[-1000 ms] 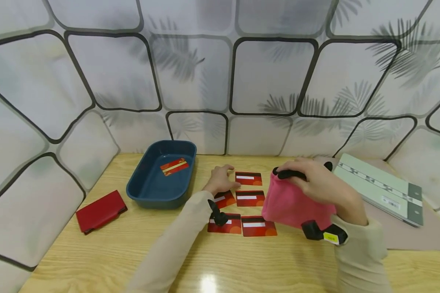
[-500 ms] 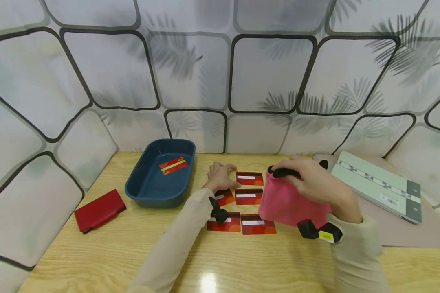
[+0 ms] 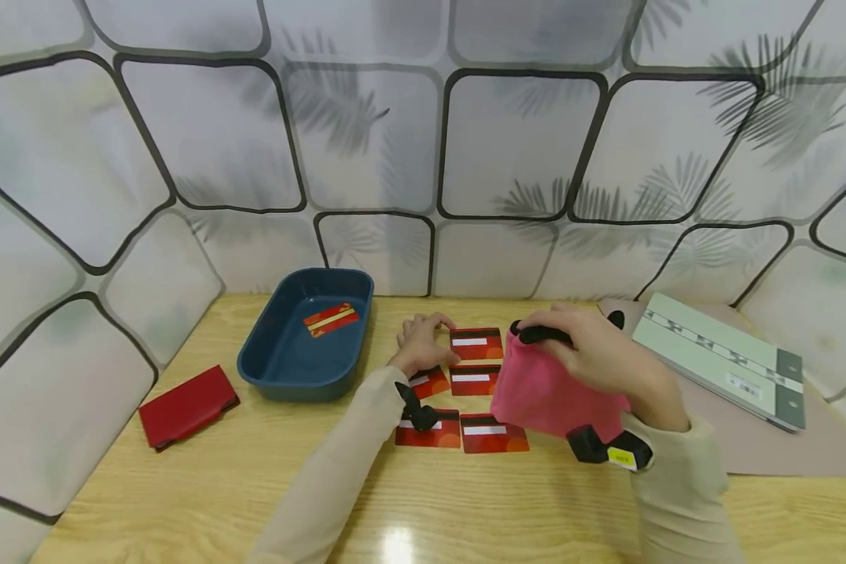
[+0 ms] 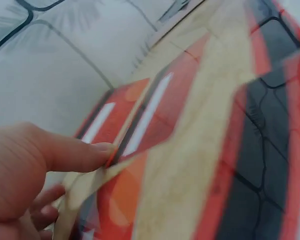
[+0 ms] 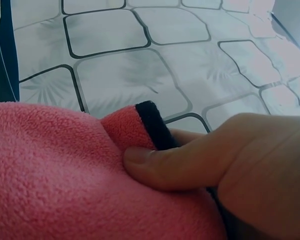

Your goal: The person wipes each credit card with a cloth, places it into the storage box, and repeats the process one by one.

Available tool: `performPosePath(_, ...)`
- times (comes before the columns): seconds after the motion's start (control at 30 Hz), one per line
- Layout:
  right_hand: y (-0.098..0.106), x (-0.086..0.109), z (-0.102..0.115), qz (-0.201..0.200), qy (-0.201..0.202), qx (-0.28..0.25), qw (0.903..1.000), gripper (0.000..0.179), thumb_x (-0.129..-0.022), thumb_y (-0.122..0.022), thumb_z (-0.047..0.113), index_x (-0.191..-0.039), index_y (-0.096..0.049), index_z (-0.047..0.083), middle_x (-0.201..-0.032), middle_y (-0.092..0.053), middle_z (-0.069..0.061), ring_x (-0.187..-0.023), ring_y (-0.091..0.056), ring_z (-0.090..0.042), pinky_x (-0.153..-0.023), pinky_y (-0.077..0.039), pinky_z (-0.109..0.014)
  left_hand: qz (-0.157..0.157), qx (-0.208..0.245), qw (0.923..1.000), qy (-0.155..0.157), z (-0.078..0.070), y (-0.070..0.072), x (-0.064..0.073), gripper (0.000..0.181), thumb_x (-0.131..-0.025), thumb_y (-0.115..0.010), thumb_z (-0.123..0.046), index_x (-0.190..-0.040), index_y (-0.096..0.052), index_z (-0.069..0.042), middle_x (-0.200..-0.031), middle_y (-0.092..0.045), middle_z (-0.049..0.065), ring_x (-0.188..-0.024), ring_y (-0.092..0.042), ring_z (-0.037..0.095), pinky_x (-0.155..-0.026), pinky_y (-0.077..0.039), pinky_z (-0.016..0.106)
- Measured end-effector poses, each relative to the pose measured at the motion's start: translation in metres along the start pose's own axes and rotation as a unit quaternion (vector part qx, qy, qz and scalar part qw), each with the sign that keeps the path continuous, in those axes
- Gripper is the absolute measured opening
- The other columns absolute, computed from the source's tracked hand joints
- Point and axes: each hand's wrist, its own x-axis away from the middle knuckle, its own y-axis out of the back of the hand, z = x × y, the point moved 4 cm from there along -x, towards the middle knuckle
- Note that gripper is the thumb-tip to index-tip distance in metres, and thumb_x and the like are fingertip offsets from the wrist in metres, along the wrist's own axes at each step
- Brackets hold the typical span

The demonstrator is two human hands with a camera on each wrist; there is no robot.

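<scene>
In the head view my left hand [image 3: 421, 345] reaches to the left end of a red bank card [image 3: 475, 343] on the table. Its thumb lies by that card's lower corner, one fingertip near the upper corner. The left wrist view shows the thumb [image 4: 75, 152] at the narrow gap between this card and a second card [image 4: 160, 105]. A tilted card [image 3: 432, 382] lies partly under the left hand. My right hand [image 3: 599, 352] grips the dark-edged top of a pink fleece cloth [image 3: 557, 399], held above the table right of the cards. The thumb presses the fleece [image 5: 65, 170] at its edge.
Two cards lie in the front row, left [image 3: 430, 435] and right [image 3: 495, 436]. A blue tray [image 3: 306, 392] holding one red-and-gold card [image 3: 331, 319] stands left. Further left lies a red wallet [image 3: 188, 407]. At right, a green notebook [image 3: 722, 360] rests on a brownish mat [image 3: 747, 454].
The view has shifted slightly. The pink cloth and right hand have moved a little left toward the cards. The left hand stays at the far card, which has barely shifted.
</scene>
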Motion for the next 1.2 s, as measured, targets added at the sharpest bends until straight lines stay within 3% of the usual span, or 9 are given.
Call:
performPosePath(0.1,-0.001,-0.001,0.001,-0.006,0.008,0.004,0.9999,0.023,-0.087,-0.066,0.001,-0.107,-0.069,0.01,-0.103,-0.067,-0.001,-0.097,-0.061,-0.019,-0.085,-0.05,-0.041,-0.013,0.071,0.996,-0.054,0.001,0.004,-0.001,0.043,-0.07,-0.081,-0.003,-0.106,-0.061,-0.013,-0.101,-0.064,0.009,-0.101,-0.055,0.026,-0.095,-0.035,0.04)
performPosePath(0.17,-0.002,-0.002,0.002,-0.006,0.01,0.006,0.9999,0.023,-0.086,-0.066,0.0,-0.107,-0.069,0.01,-0.103,-0.067,-0.002,-0.096,-0.061,-0.02,-0.084,-0.051,-0.042,-0.022,0.135,0.9885,-0.065,0.006,0.008,-0.004,0.04,-0.071,-0.077,0.005,-0.105,-0.062,-0.009,-0.088,-0.065,0.01,-0.086,-0.062,0.023,-0.087,-0.047,0.034)
performPosePath(0.27,-0.002,-0.002,0.001,-0.007,0.005,0.009,0.9999,0.024,-0.086,-0.066,-0.001,-0.107,-0.07,0.009,-0.103,-0.067,-0.002,-0.096,-0.061,-0.019,-0.084,-0.051,-0.041,-0.048,0.219,0.9736,-0.042,0.011,0.011,-0.011,0.038,-0.076,-0.069,0.012,-0.11,-0.064,-0.003,-0.082,-0.062,0.011,-0.072,-0.063,0.019,-0.066,-0.056,0.03)
performPosePath(0.4,-0.002,-0.003,0.001,-0.001,0.006,0.006,1.0,0.024,-0.088,-0.064,0.0,-0.109,-0.069,0.008,-0.105,-0.067,-0.003,-0.098,-0.061,-0.02,-0.086,-0.051,-0.042,-0.095,0.303,0.948,0.013,0.005,0.017,-0.009,0.042,-0.083,-0.063,0.015,-0.122,-0.061,0.001,-0.084,-0.057,0.01,-0.065,-0.061,0.014,-0.065,-0.059,0.032)
performPosePath(0.5,-0.003,-0.004,0.001,-0.001,0.012,0.009,0.9999,0.024,-0.088,-0.064,0.0,-0.11,-0.069,0.008,-0.105,-0.067,-0.003,-0.098,-0.061,-0.02,-0.086,-0.052,-0.042,-0.117,0.356,0.9269,0.011,-0.008,0.02,-0.004,0.045,-0.084,-0.061,0.015,-0.127,-0.057,0.003,-0.081,-0.052,0.006,-0.06,-0.058,0.012,-0.068,-0.06,0.04)
performPosePath(0.63,-0.005,-0.004,0.0,-0.005,0.018,0.021,0.9996,0.024,-0.087,-0.065,0.0,-0.109,-0.068,0.007,-0.104,-0.067,-0.004,-0.097,-0.061,-0.021,-0.087,-0.051,-0.042,-0.123,0.391,0.9121,-0.002,-0.023,0.019,0.006,0.044,-0.085,-0.061,0.015,-0.127,-0.056,0.005,-0.079,-0.051,0.003,-0.063,-0.057,0.012,-0.072,-0.059,0.043)
performPosePath(0.77,-0.008,-0.002,-0.001,-0.005,0.024,0.028,0.9993,0.025,-0.087,-0.065,0.001,-0.112,-0.066,0.005,-0.105,-0.067,-0.006,-0.099,-0.062,-0.023,-0.089,-0.051,-0.044,-0.105,0.399,0.9108,-0.002,-0.033,0.016,0.017,0.044,-0.084,-0.06,0.017,-0.126,-0.057,0.004,-0.077,-0.052,0.004,-0.064,-0.058,0.013,-0.072,-0.059,0.043)
performPosePath(0.9,-0.011,0.0,0.0,-0.001,0.029,0.027,0.9992,0.025,-0.086,-0.066,0.0,-0.11,-0.067,0.004,-0.104,-0.067,-0.006,-0.098,-0.063,-0.024,-0.089,-0.051,-0.044,-0.062,0.4,0.9144,-0.015,-0.044,0.014,0.031,0.044,-0.084,-0.058,0.019,-0.126,-0.056,0.006,-0.078,-0.051,0.005,-0.063,-0.059,0.012,-0.075,-0.058,0.046)
performPosePath(1.2,-0.016,-0.004,0.004,0.048,0.01,0.005,0.9988,0.025,-0.088,-0.064,0.002,-0.112,-0.068,0.008,-0.106,-0.065,-0.005,-0.098,-0.061,-0.021,-0.087,-0.051,-0.042,-0.02,0.344,0.9379,-0.04,-0.057,0.026,0.059,0.05,-0.087,-0.055,0.017,-0.135,-0.052,0.003,-0.091,-0.054,0.014,-0.067,-0.058,0.011,-0.077,-0.059,0.043)
